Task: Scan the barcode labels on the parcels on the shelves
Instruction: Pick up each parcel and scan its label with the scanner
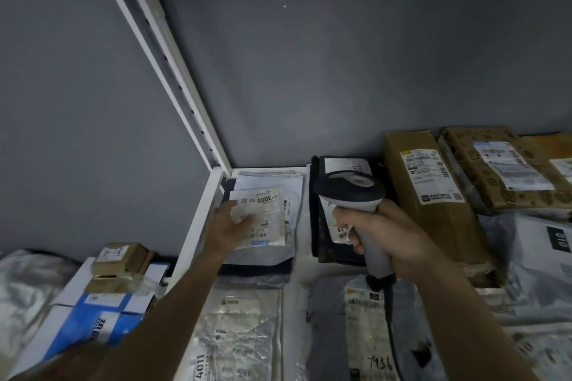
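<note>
left hand (pixel 230 227) lies fingers spread on the white parcel (pixel 263 219), likely flattening its label; right hand (pixel 380 235), fingers wrapped round the scanner (pixel 356 195), aims it there

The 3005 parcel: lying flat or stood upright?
Flat. The 3005 parcel lies label-up on the shelf, left hand resting on it.
</note>
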